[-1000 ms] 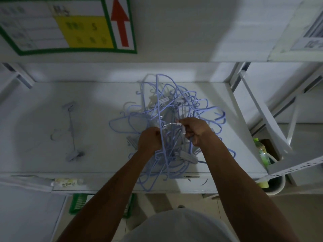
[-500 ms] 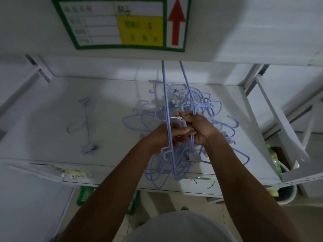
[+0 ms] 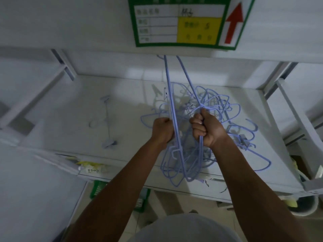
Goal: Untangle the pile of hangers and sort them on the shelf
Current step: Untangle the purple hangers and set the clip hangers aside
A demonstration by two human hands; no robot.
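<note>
Now stands at a white shelf (image 3: 83, 109), both forearms stretched over its front edge. Grips with the left hand (image 3: 161, 131) a long blue hanger (image 3: 170, 95), fingers (image 3: 166, 121) curled tight into a fist about the wire. Holds it steeply upright, top end running behind the edge of the upper shelf (image 3: 70, 23) and out of sight, bent lower end hanging just over the shelf's front edge. Clutches with the right hand (image 3: 208, 130) a second blue hanger (image 3: 187, 79) together with some further wires, fingers wrapped round the bunch, thumb on top near the point where several loops meet. Tilts this one likewise toward the upper shelf, just beside the first.

Pile of hangers (image 3: 225, 112) on the right half of the shelf, tangled, partly beneath and behind both hands, some loops hanging past the front edge, hooks sticking out to the right. Cannot tell how many hangers in the tangle, nor which wires belong to which.

To the left, well apart from the pile, flat on the shelf: a single pale clip hanger (image 3: 108, 123), a clip at each end.

Above, on the face of the upper shelf: a green-bordered label (image 3: 185, 23) with a yellow field and a red arrow pointing up. On the shelf's front edge at left, a yellowish tag (image 3: 90, 167). Below the shelf, a green crate (image 3: 97, 187); at lower right, a white bucket (image 3: 304, 206). Along the bottom edge of the view, a grey garment (image 3: 183, 229).
</note>
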